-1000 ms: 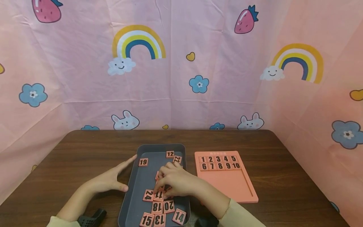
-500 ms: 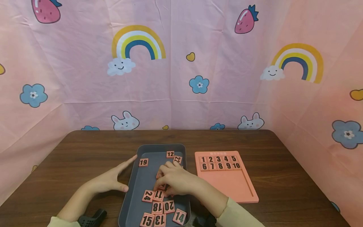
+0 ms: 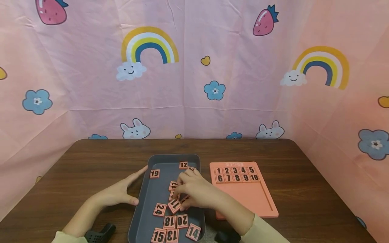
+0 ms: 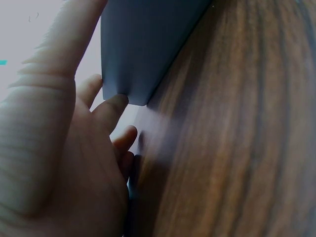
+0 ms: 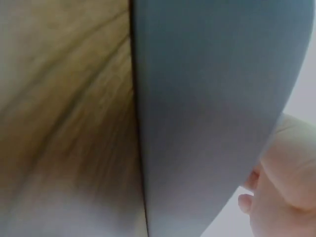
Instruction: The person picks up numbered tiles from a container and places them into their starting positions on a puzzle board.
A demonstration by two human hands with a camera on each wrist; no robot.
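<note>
My right hand (image 3: pixel 196 190) reaches over the grey tray (image 3: pixel 144 206), with finger and thumb pinching the pink number tile 11 (image 3: pixel 174 206), which sits askew. Partly covered tiles lie under and behind that hand. Close by are tile 24 (image 3: pixel 159 209), tile 18 (image 3: pixel 169 222) and tile 20 (image 3: pixel 182 221). Outside the tray's left wall, my left hand (image 3: pixel 117 192) is spread, thumb apart from the fingers. In the left wrist view its fingertips touch the tray's side (image 4: pixel 143 49). The right wrist view shows mostly the tray's outer wall (image 5: pixel 207 98), which hides the fingertips.
A pink board (image 3: pixel 240 199) right of the tray carries tiles 1 to 10 in two rows. Tiles 19 (image 3: pixel 154 173) and 12 (image 3: pixel 183 165) lie toward the tray's far end; 15 (image 3: pixel 158 235), 13 (image 3: pixel 172 235) and 14 (image 3: pixel 193 232) lie near. Wooden tabletop (image 3: pixel 91 162) surrounds them.
Tile 11 has turned and shifted slightly right, away from tile 24, between the right finger and thumb. The right hand has moved slightly right. The left hand stays at the tray.
</note>
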